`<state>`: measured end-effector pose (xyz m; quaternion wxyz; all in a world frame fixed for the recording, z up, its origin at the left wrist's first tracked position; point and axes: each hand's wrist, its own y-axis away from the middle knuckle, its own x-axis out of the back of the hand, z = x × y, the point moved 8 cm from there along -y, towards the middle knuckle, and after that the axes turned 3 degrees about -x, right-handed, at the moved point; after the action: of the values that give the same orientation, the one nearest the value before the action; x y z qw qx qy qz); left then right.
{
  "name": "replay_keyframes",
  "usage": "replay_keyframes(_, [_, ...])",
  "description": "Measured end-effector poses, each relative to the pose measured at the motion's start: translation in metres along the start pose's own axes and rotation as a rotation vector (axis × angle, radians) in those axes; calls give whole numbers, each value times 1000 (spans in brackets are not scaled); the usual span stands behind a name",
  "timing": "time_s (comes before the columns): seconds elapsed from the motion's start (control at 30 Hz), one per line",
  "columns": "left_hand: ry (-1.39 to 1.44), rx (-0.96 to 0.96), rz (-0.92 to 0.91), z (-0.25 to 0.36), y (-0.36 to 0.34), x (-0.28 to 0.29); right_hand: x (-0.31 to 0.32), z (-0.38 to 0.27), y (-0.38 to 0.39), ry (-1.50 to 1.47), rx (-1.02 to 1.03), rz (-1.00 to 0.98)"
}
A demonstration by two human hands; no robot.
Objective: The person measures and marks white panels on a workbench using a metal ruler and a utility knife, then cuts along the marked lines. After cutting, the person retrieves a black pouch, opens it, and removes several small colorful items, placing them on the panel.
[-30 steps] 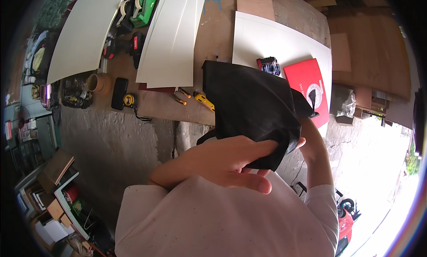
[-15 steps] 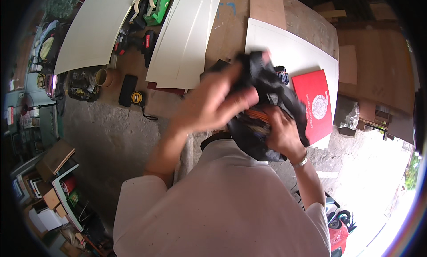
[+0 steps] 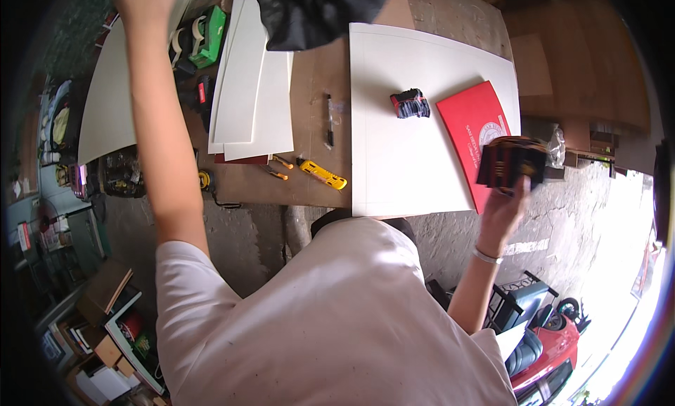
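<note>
My right hand [image 3: 505,213] is closed on a dark bundle of flat, stacked pieces [image 3: 512,163] with red and yellow marks, held up over the right edge of a red folder [image 3: 457,125]. The exact kind of pieces is unclear. A similar dark bundle [image 3: 410,104] lies on the white board [image 3: 415,167], left of the folder. My left hand [image 3: 144,2] reaches to the far left, its fingers cut off by the upper edge. A black plastic bag [image 3: 316,16] is at the top middle, partly out of view and apart from the visible part of that hand.
On the brown table are a yellow utility knife [image 3: 322,174], a black pen [image 3: 330,121] and two small orange-ended tools [image 3: 280,168]. White sheets [image 3: 253,111] lie left of them, beside a green tape dispenser [image 3: 208,37]. A red vehicle [image 3: 555,346] stands at lower right.
My right hand has come out of the black bag with the bundle and moved right. My left hand has swung far left and forward. The bag has shifted to the upper edge.
</note>
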<state>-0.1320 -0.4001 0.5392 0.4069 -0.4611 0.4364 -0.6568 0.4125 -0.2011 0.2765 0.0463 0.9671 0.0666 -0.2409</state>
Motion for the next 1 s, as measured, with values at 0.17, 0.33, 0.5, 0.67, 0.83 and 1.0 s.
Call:
replay_keyframes(0.17, [-211,566,-293,-61,216,-47,32,121,26,-183,-465,-14])
replay_keyframes(0.33, [-653,860,-809,-116,367,-51,45,183,38,23,-590,-58])
replay_keyframes(0.5, [-763,967,-855,-148,395,-12,40,217,14,169,-576,-126])
replay_keyframes(0.67, [-825,1116,-609,-86,395,43,48,236,-5,253,-561,-167])
replay_keyframes(0.83, [-639,956,-195,89,409,-17,58,244,-12,216,-644,-201])
replay_keyframes(1.0, [429,1718,-352,220,473,-171,52,214,-5,68,-712,-492])
